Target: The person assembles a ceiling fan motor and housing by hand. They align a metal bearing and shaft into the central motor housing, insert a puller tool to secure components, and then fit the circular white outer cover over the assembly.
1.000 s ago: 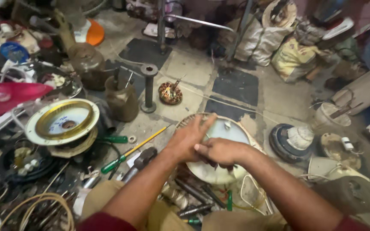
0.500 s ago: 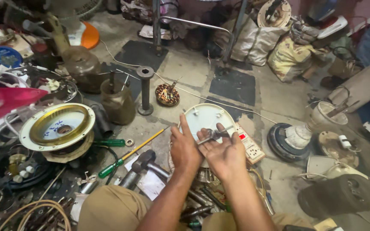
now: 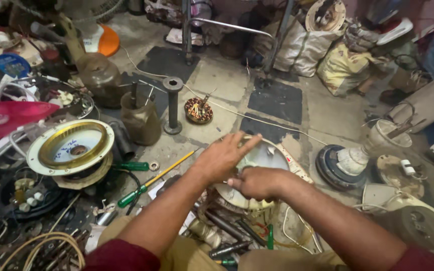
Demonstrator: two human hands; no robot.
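Left hand (image 3: 222, 156) open, fingers spread flat across the top of a round cream-white fan motor cover (image 3: 269, 156) lying on the concrete floor (image 3: 217, 80) just ahead of the knees. Right hand (image 3: 257, 183) curled into a loose fist at the cover's near edge, touching it; whether anything is pinched inside the fingers cannot be told. Both forearms reaching in from below, dark red sleeves at the elbows.

Left of the hands, a long yellow-shafted screwdriver with a green handle (image 3: 149, 183) lying slantwise, and beside it a shorter green-handled screwdriver (image 3: 132, 165). Farther left, a round gold-rimmed fan housing (image 3: 70, 146) resting on other parts. Behind that, an upright metal spindle (image 3: 172, 105) and a copper-wound stator (image 3: 199, 110) near it. To the right, well apart from the hands, a dark round motor base (image 3: 333, 168) with a pale part sitting on it. Loose metal tools (image 3: 227, 233) scattered just under the wrists.
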